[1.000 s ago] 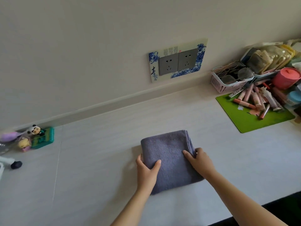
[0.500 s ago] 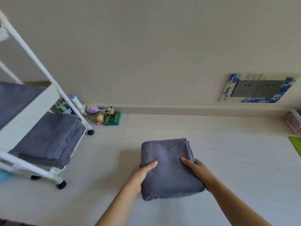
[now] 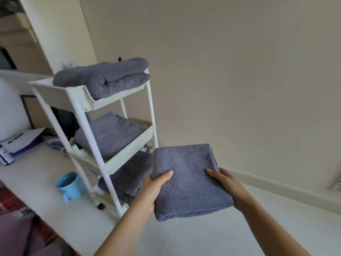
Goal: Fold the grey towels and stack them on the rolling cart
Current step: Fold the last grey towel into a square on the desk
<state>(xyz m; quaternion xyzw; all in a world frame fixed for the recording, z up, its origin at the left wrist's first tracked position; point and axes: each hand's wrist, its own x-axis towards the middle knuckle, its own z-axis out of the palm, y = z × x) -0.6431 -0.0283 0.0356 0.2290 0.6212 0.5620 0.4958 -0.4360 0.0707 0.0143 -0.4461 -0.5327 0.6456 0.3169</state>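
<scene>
Gripping opposite edges, the left hand (image 3: 154, 189) and right hand (image 3: 226, 183) hold the folded grey towel (image 3: 188, 180); the rolling cart (image 3: 108, 106) is seen up and leftward, nearer the left hand.

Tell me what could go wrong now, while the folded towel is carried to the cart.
1. The folded grey towel is held only at its sides by the left hand and right hand; its layers may sag open.
2. The rolling cart already has towels on all three shelves, so stacking could tip the bulky top towel.
3. The blue mug beside the cart might get knocked.
</scene>
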